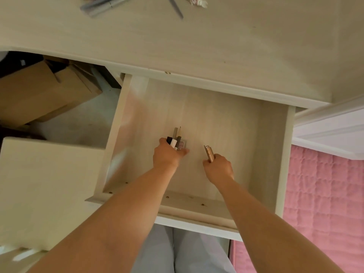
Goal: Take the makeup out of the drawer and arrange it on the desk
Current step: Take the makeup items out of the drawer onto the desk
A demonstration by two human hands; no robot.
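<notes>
While over open drawer point(279, 146), left hand point(167, 156) grips makeup sticks point(174, 141); right hand point(217, 168) grips gold tube point(209, 153); labels unreadable.

Pale wood furniture, cardboard box point(45, 91) left, pink quilt point(323, 203) rt.

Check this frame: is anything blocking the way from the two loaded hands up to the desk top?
Nothing visible does. The left hand grips a bundle of makeup sticks, the right hand a rose-gold tube, both inside the open drawer. The desk beyond lies bare up to the makeup at its far edge.
</notes>
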